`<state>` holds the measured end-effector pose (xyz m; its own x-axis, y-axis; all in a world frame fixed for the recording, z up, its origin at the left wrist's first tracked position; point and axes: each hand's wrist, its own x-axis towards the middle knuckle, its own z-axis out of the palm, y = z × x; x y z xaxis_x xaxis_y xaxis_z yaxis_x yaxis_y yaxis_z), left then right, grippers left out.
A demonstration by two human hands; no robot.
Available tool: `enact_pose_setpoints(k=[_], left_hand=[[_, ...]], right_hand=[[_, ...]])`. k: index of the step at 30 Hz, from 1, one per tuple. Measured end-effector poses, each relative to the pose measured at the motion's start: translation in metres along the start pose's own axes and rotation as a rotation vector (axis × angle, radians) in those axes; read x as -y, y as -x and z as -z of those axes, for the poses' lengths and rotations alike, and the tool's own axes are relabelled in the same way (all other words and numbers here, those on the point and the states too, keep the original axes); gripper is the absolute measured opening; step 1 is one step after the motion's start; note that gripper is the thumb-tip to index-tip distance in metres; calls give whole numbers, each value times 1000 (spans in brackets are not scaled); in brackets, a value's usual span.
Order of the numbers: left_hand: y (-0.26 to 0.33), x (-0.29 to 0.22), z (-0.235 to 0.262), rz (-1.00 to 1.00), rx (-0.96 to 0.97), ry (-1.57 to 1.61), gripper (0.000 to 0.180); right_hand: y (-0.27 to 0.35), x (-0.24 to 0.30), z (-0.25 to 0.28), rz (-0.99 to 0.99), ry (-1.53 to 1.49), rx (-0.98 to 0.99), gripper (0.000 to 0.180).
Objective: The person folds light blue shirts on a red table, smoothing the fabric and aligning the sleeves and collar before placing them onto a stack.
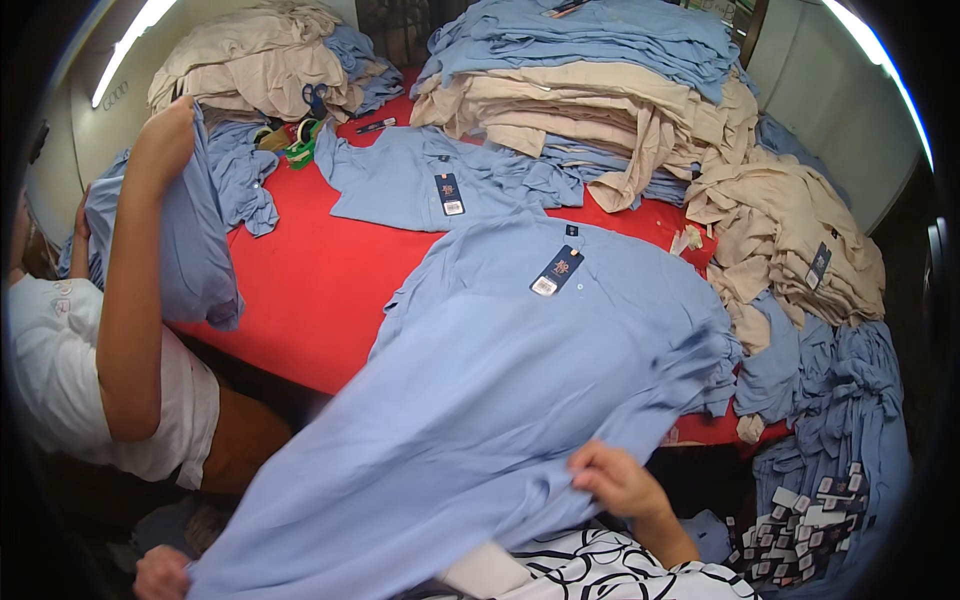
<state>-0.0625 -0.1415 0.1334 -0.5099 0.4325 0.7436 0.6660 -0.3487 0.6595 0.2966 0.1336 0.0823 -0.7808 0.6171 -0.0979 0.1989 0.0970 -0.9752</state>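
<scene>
A light blue shirt (450,380) stretches from the red table toward me, its neck end lying flat on similar blue cloth with a dark hang tag (557,272) near the collar. My left hand (163,573), slightly blurred at the lower left, is closed on one corner of its lower edge. On the other side, my right hand (620,482) pinches the shirt's edge just in front of my patterned clothing. Between the hands the cloth is spread and lifted off the table. Farther back lies another blue shirt (400,185) with its own dark tag (449,194).
At left, a co-worker's raised hand (170,135) holds up a blue garment (185,230). Tall piles of beige shirts (580,100) and blue shirts (580,45) line the back. Scissors (315,98) and a green tape dispenser (302,150) sit behind. Many tags (800,535) hang at lower right.
</scene>
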Motion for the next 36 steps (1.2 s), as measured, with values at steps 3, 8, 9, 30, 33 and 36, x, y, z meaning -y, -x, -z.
enact_pose_setpoints(k=[3, 8, 9, 30, 33, 36], left_hand=[[-4, -15, 29, -65, 33, 4, 25], [-7, -39, 79, -133, 80, 5, 31], [-8, -42, 88, -139, 93, 5, 33], [-60, -8, -2, 44, 638, 382, 35], [-103, 13, -72, -21, 664, 135, 40], [-147, 47, -183, 207, 675, -10, 29]], right_hand=[[13, 11, -33, -9, -262, 562, 35], [26, 9, -59, -32, 82, 433, 38], [34, 10, -58, -42, 108, 306, 34], [158, 60, 92, 544, 227, -560, 39], [125, 109, 115, 134, 540, -782, 28], [46, 105, 186, 135, 758, -954, 19]])
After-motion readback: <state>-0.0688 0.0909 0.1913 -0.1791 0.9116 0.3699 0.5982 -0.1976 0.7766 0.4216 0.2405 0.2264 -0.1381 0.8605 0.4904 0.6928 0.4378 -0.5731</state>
